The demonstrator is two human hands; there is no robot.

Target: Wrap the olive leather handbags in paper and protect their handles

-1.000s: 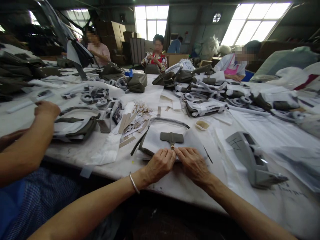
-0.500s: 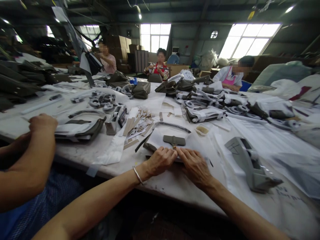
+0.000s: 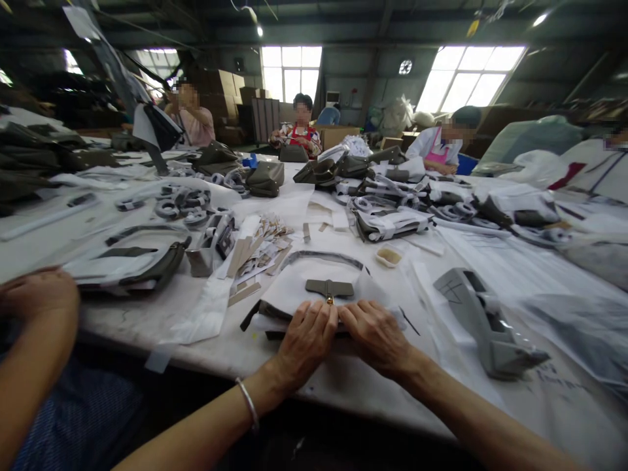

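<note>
A dark olive handbag (image 3: 269, 311) lies flat on the table in front of me, partly covered in white wrapping paper (image 3: 290, 286). Its olive strap tab (image 3: 338, 288) with a small gold clasp (image 3: 330, 300) shows on top, and its wrapped handle (image 3: 321, 254) arches behind. My left hand (image 3: 307, 337) grips the bag's near edge just below the clasp, fingers curled. Close beside it, my right hand (image 3: 377, 332) holds the same edge with bent fingers, the two hands almost touching. Both thumbs are hidden beneath the hands.
A grey tape dispenser (image 3: 473, 320) stands at the right. Cardboard strips (image 3: 245, 255) lie left of the bag, near another paper-covered handbag (image 3: 167, 261) and a co-worker's arm (image 3: 44, 320). A small dish (image 3: 389, 256) sits behind right. More bags (image 3: 392, 222) and co-workers occupy the far side.
My view has swung slightly right, so the surroundings appear further left. Both hands stay at the bag's near edge below the clasp. The co-worker's arm at left is partly out of frame.
</note>
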